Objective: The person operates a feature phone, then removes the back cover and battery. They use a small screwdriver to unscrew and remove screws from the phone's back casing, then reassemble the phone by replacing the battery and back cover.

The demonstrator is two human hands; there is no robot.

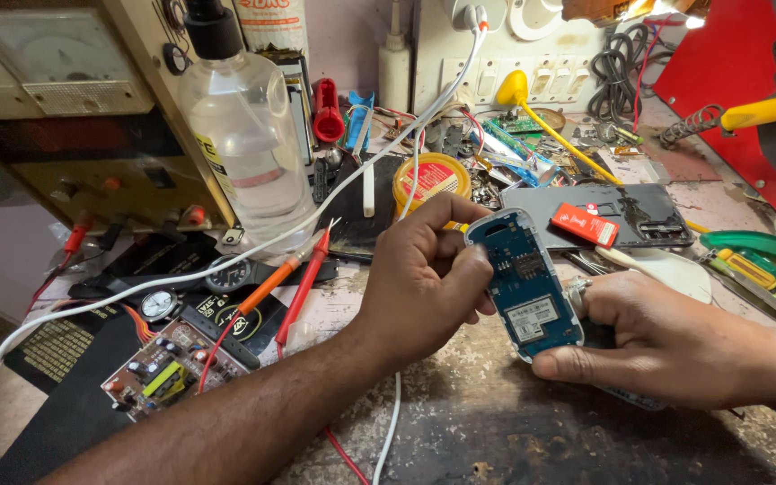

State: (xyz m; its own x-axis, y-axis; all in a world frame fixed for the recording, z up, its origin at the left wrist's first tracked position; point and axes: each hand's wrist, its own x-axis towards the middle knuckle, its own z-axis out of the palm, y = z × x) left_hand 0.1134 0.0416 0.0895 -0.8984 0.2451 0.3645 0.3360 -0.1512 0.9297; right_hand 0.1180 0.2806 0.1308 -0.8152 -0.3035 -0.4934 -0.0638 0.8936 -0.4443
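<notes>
Blue phone board (524,286) upright between both hands; left hand (424,278) grip pinches its top edge; right hand (653,337) grip clasps its lower side.

Left hand (424,274) curled, fingers pinched in a closed grip; right hand (666,337) cupped, thumb extended.

Both hands (532,305) hold an opened blue phone (524,286) above the workbench (514,431).
</notes>
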